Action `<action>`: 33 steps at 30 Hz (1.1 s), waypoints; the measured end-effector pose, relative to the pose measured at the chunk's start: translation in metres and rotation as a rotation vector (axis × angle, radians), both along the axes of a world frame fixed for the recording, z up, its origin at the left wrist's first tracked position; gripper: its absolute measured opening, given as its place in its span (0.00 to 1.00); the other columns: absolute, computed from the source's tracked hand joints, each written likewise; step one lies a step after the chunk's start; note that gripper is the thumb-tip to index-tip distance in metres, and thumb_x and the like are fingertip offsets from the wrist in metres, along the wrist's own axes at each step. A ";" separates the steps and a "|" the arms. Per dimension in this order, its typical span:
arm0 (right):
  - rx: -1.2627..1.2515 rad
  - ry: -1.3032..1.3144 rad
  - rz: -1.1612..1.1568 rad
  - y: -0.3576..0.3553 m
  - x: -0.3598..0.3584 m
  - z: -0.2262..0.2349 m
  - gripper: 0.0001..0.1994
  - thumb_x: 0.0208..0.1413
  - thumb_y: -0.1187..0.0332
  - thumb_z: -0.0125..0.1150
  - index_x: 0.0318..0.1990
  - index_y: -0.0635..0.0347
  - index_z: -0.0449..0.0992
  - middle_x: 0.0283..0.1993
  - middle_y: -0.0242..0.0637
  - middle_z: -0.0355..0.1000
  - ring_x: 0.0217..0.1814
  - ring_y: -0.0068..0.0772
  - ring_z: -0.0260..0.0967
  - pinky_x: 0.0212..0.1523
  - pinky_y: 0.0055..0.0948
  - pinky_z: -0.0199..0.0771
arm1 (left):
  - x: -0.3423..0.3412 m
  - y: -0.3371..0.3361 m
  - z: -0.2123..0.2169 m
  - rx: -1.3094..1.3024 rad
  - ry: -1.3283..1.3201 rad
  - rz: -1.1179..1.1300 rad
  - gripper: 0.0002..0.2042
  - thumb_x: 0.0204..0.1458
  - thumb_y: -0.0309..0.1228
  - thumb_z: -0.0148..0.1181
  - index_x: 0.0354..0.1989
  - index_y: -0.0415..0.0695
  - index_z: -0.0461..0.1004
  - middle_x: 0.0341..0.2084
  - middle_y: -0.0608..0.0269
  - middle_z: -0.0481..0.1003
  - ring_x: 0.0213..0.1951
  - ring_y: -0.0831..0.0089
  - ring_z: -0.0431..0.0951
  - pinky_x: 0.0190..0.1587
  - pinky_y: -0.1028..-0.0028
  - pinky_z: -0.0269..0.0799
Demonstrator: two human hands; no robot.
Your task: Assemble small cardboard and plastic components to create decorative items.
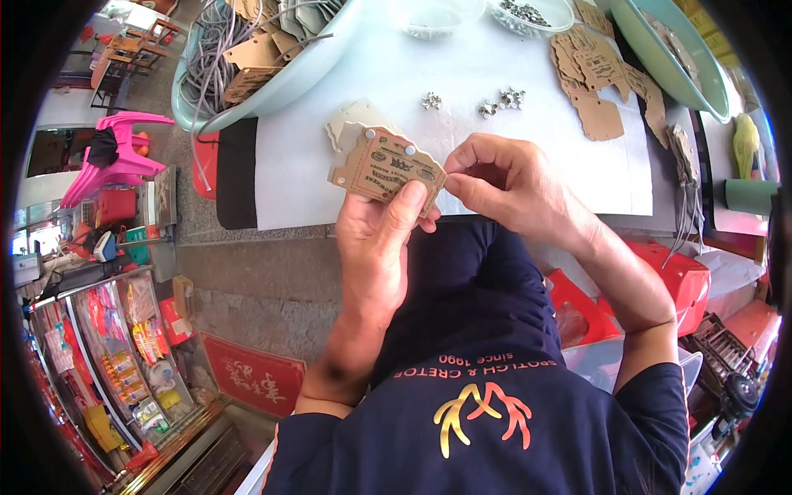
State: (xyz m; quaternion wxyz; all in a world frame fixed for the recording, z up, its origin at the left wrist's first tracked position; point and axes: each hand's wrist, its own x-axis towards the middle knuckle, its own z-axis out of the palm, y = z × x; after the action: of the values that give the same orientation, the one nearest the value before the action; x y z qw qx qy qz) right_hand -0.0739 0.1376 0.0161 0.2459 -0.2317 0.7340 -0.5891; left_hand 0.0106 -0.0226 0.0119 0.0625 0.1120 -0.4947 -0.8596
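My left hand grips a brown printed plaque with a wavy outline, the thumb pressed on its lower front. Two round silver studs show along the plaque's top edge. Behind its upper left corner is a paler shaped piece; whether the hand holds that too, I cannot tell. At the plaque's right corner, my right hand has thumb and index finger pinched together. Anything between those fingertips is too small or hidden to make out. Beyond the hands, small shiny metal fasteners lie in little groups on the white sheet.
At the far left, a pale green basin holds grey cords and shaped plaques. Two clear bowls stand at the back, one with small dark parts. Brown plaques are piled at right, near another green basin. Corded pieces hang at the right edge.
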 end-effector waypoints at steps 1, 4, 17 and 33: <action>-0.043 -0.071 -0.037 -0.001 0.005 -0.001 0.08 0.55 0.69 0.59 0.36 0.65 0.77 0.24 0.28 0.71 0.25 0.13 0.64 0.26 0.20 0.66 | -0.001 0.001 0.002 0.000 0.013 0.001 0.13 0.58 0.26 0.55 0.51 0.40 0.68 0.36 0.63 0.75 0.32 0.76 0.72 0.34 0.75 0.67; -0.052 -0.192 -0.085 -0.002 0.012 0.008 0.09 0.57 0.67 0.59 0.37 0.65 0.77 0.25 0.24 0.70 0.26 0.10 0.62 0.26 0.18 0.64 | -0.001 0.002 0.002 -0.001 0.015 0.000 0.13 0.58 0.26 0.55 0.51 0.41 0.68 0.37 0.63 0.75 0.32 0.77 0.71 0.34 0.75 0.67; -0.054 -0.246 -0.080 0.001 0.011 0.006 0.11 0.58 0.64 0.59 0.39 0.65 0.77 0.23 0.24 0.69 0.25 0.11 0.62 0.25 0.17 0.64 | 0.001 0.008 0.004 -0.011 0.031 -0.006 0.12 0.59 0.25 0.55 0.51 0.41 0.69 0.37 0.63 0.75 0.32 0.77 0.72 0.35 0.75 0.68; -0.230 -0.629 -0.008 0.006 0.006 0.008 0.09 0.57 0.69 0.59 0.40 0.66 0.75 0.29 0.28 0.69 0.22 0.14 0.60 0.22 0.17 0.60 | 0.000 0.009 0.007 -0.028 0.021 -0.007 0.11 0.59 0.25 0.54 0.50 0.39 0.68 0.36 0.62 0.75 0.33 0.76 0.72 0.35 0.74 0.68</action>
State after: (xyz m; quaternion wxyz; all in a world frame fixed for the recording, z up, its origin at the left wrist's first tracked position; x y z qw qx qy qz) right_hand -0.0684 0.1438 0.0241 0.4302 -0.0619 0.5518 -0.7118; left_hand 0.0111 -0.0137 0.0186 0.0660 0.1004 -0.5065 -0.8538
